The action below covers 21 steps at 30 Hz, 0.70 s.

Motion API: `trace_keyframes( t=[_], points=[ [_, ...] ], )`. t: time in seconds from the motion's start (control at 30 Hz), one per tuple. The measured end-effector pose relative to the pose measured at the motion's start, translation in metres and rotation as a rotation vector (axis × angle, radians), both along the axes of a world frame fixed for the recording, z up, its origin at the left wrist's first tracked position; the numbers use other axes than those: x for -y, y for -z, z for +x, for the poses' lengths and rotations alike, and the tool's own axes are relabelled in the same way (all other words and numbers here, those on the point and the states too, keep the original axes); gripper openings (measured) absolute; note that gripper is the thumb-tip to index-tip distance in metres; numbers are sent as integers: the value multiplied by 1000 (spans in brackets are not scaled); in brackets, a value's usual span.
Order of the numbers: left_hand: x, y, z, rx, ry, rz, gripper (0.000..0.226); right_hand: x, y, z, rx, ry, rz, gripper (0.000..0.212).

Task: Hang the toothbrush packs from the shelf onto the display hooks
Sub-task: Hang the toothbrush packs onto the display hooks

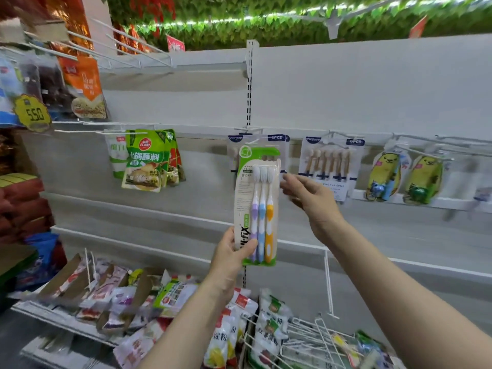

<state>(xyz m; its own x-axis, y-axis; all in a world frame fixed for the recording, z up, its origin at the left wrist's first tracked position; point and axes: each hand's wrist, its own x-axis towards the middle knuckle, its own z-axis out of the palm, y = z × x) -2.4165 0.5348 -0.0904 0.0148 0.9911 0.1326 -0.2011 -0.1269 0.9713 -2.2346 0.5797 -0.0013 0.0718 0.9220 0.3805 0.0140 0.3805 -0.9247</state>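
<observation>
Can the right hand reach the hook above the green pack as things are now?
Probably yes. The right hand is free and just right of the green pack; the hook sits above it with nothing between, though packs already hang there.

A white wire shelf runs along the bottom of a white back panel. Packets of food lie jumbled directly on the shelf. To their right on the same shelf sits a heap of loose white wire hooks.
</observation>
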Motion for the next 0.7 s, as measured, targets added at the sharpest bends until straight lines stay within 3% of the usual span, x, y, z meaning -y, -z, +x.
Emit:
trace_keyframes(
  t=[0.27,0.7],
  points=[
    [55,12,83,-31,156,-15,26,93,-1,61,-54,175,-31,9],
    [127,-9,307,-137,446,60,20,199,0,290,-154,455,22,23]
  ],
)
